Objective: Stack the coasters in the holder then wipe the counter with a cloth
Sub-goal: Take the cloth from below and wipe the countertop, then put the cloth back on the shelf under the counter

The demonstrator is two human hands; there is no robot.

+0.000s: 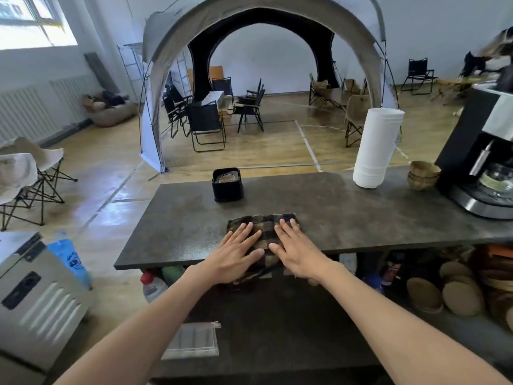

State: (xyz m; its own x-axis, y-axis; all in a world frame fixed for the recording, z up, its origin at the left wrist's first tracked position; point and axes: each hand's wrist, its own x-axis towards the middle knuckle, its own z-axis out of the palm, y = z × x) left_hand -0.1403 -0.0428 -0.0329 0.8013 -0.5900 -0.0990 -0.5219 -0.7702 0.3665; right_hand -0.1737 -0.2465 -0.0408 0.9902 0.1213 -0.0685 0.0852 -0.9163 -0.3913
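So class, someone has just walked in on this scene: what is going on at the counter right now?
A person is pressing both palms flat on a dark checked cloth lying on the grey counter, left hand and right hand side by side with fingers spread. Its near edge hangs over the front of the counter. The coasters already sit in the black holder farther back, so the wiping part appears under way. A stack of white cups stands to the right.

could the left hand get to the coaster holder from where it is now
Probably yes. The left hand lies flat on the cloth, and the holder stands just beyond it with only bare counter between.
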